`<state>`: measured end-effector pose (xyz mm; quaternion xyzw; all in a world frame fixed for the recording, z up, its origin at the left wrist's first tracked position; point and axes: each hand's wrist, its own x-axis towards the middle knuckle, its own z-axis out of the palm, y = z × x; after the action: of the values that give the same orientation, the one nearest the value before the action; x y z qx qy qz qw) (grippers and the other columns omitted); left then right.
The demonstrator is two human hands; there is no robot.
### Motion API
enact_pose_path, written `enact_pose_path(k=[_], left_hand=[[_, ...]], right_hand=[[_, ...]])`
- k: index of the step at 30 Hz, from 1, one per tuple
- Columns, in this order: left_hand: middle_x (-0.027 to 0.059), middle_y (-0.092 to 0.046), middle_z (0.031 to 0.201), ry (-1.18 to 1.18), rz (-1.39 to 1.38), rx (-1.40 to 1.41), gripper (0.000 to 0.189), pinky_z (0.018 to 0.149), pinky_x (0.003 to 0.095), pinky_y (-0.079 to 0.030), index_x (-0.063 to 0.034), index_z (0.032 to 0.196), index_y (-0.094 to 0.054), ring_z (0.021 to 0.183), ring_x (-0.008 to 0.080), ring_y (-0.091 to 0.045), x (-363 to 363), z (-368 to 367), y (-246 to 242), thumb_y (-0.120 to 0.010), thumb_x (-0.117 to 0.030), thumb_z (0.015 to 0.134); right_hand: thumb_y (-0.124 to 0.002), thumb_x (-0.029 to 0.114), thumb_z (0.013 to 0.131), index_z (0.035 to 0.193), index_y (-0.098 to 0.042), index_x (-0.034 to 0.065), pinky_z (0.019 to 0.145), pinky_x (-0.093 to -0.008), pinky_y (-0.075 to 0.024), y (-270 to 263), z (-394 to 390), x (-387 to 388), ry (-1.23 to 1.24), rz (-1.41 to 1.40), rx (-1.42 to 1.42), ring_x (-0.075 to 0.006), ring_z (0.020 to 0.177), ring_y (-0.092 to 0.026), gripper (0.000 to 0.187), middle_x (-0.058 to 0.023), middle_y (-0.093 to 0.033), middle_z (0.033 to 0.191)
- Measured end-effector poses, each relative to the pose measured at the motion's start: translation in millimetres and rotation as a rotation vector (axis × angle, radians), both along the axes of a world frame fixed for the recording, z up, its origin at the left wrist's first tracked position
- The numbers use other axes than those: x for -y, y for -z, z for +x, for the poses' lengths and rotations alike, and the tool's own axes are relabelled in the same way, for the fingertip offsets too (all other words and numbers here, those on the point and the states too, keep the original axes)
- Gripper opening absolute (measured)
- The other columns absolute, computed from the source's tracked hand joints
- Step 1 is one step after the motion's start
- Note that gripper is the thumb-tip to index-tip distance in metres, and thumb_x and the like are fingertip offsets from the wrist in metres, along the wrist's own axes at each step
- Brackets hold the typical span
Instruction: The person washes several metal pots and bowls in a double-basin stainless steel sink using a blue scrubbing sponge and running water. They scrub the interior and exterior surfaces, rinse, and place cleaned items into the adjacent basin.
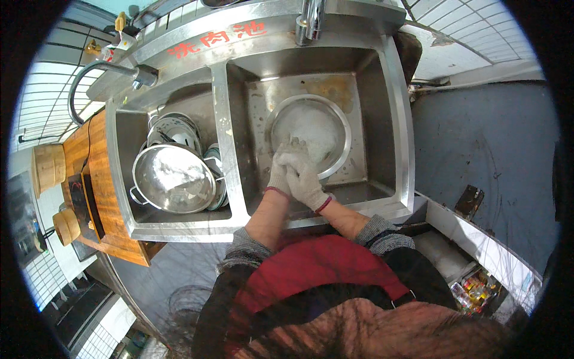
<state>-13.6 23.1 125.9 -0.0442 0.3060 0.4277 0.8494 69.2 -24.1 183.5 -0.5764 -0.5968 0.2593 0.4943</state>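
Observation:
Both of my hands wear pale knitted gloves with dark red cuffs, and they are pressed together above the near side of a round metal basin (346,139). My left hand (280,172) lies against my right hand (309,181), partly covered by it. Some gloved fingers stretch forward over the cloudy, foamy liquid (309,123) in the basin. Where the hands overlap, I cannot make out whether anything is held between them. The basin rests on the stained floor of the right compartment of a stainless steel sink (376,172).
In the left compartment, a two-handled steel pot (175,179) sits against stacked dishes (172,128). A steel divider (226,134) separates the compartments. One faucet (309,22) stands behind the right compartment; a curved faucet (94,65) rises at left. A wooden counter (89,152) adjoins the sink.

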Motion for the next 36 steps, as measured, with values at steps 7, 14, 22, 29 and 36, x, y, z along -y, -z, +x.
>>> enact_pose_path(k=[7,14,22,29,36], left_hand=[[0.0103,-0.057,0.134,0.102,-0.14,-0.01,0.04,0.112,0.0433,-0.039,-0.0061,0.136,-0.05,0.127,0.0277,-0.051,17,14,-16,-0.051,-0.027,0.103],[0.0102,-0.058,0.132,0.083,-0.217,-0.179,0.045,0.106,0.043,-0.046,-0.006,0.136,-0.051,0.12,0.0282,-0.056,-11,0,-67,-0.051,-0.037,0.103],[0.0112,-0.055,0.135,0.241,0.079,-0.314,0.042,0.105,0.0421,-0.044,-0.0056,0.135,-0.05,0.12,0.0281,-0.055,20,15,-31,-0.044,-0.035,0.106],[0.0106,-0.056,0.132,0.068,-0.236,-0.21,0.054,0.109,0.0405,-0.041,-0.0112,0.135,-0.051,0.121,0.0264,-0.053,0,2,-31,-0.051,-0.052,0.1],[0.0145,-0.049,0.141,0.041,-0.13,-0.177,0.055,0.114,0.0454,-0.037,-0.009,0.141,-0.044,0.133,0.0323,-0.044,8,3,-42,-0.048,-0.047,0.102]], right_hand=[[-0.06,0.025,0.091,0.12,-0.064,0.0019,0.098,-0.0458,-0.046,32,45,-67,0.165,-0.495,-0.101,-0.0424,0.113,-0.059,0.038,-0.0222,-0.067,0.116],[-0.065,0.024,0.087,0.124,-0.06,0.0021,0.108,-0.0502,-0.0362,17,-11,-2,0.105,-0.193,-0.062,-0.0428,0.123,-0.052,0.043,-0.0241,-0.062,0.123],[-0.064,0.024,0.088,0.125,-0.061,0.0062,0.101,-0.0466,-0.0433,41,38,-57,0.144,-0.526,-0.121,-0.0411,0.112,-0.058,0.041,-0.0234,-0.064,0.119],[-0.064,0.024,0.09,0.121,-0.064,0.0038,0.098,-0.045,-0.0456,26,15,-17,0.094,-0.45,-0.189,-0.037,0.11,-0.061,0.036,-0.0203,-0.065,0.117],[-0.062,0.02,0.09,0.115,-0.066,0.0055,0.102,-0.0477,-0.0429,-3,-4,-4,0.077,-0.115,0.065,-0.0392,0.117,-0.058,0.03,-0.0192,-0.065,0.12]])
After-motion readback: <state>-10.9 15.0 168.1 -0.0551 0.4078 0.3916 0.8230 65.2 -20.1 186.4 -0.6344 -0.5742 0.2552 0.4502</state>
